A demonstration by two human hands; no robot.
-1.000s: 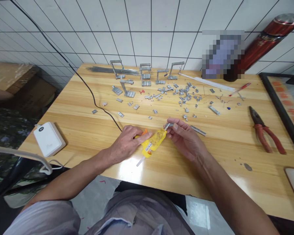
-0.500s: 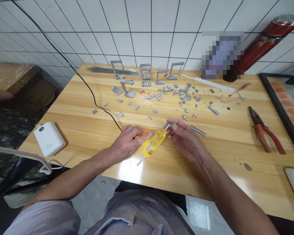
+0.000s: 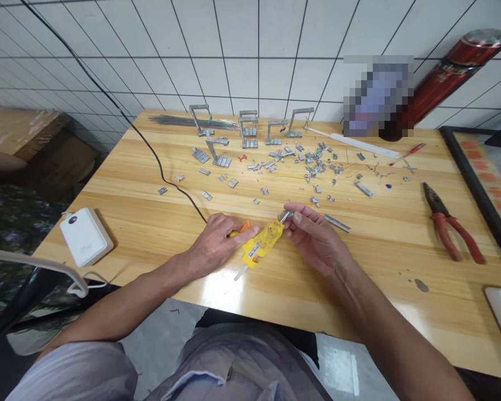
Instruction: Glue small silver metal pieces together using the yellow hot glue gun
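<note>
My left hand (image 3: 219, 242) is closed round the handle of a yellow hot glue gun (image 3: 266, 240). A pale glue stick (image 3: 241, 273) pokes out of its back end, and an orange trigger shows by my fingers. My right hand (image 3: 317, 234) pinches a small grey metal piece (image 3: 289, 215) between thumb and fingers. The gun's nozzle points at that piece and appears to touch it; the exact contact is too small to tell. Just right of my right hand lies a grey metal strip (image 3: 337, 223).
Several C-shaped metal frames (image 3: 217, 151) stand toward the wall, with many loose metal pieces (image 3: 315, 164) before them. Red-handled pliers (image 3: 446, 223) lie right, a white power bank (image 3: 86, 236) left. A black cable (image 3: 161, 167) crosses the table (image 3: 150, 223). A red flask (image 3: 455, 78) leans behind.
Both hands, the glue gun and the metal piece hold almost the same position. The view has shifted very slightly.
</note>
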